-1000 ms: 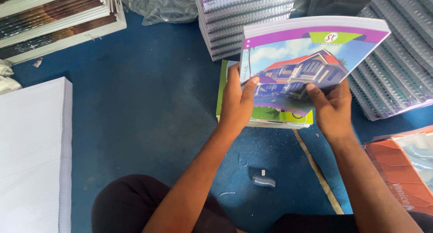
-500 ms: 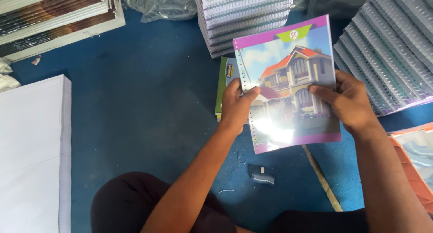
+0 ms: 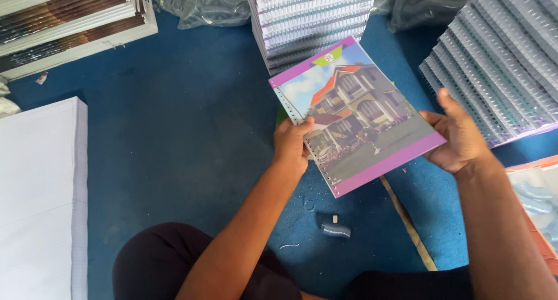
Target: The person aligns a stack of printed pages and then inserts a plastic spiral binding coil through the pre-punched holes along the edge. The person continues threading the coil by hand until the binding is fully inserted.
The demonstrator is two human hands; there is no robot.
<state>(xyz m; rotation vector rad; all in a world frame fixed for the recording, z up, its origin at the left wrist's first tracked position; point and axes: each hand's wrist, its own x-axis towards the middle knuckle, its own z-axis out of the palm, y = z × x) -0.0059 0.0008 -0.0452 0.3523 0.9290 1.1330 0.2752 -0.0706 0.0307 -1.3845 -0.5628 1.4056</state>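
The blue floor (image 3: 174, 131) is ringed with stock: a tall white paper stack (image 3: 40, 195) on my left, finished spiral notebooks (image 3: 505, 62) piled on my right and more (image 3: 314, 21) ahead. I hold one punched cover (image 3: 357, 114), a house picture, up over the floor; no coil is in its holes yet. My left hand (image 3: 293, 146) pinches the punched edge, my right hand (image 3: 459, 134) grips the far side. A small roll (image 3: 336, 230) lies below.

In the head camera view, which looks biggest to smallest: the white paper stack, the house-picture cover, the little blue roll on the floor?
1. White paper stack, partly cut off.
2. House-picture cover, held nearer the camera.
3. Blue roll.
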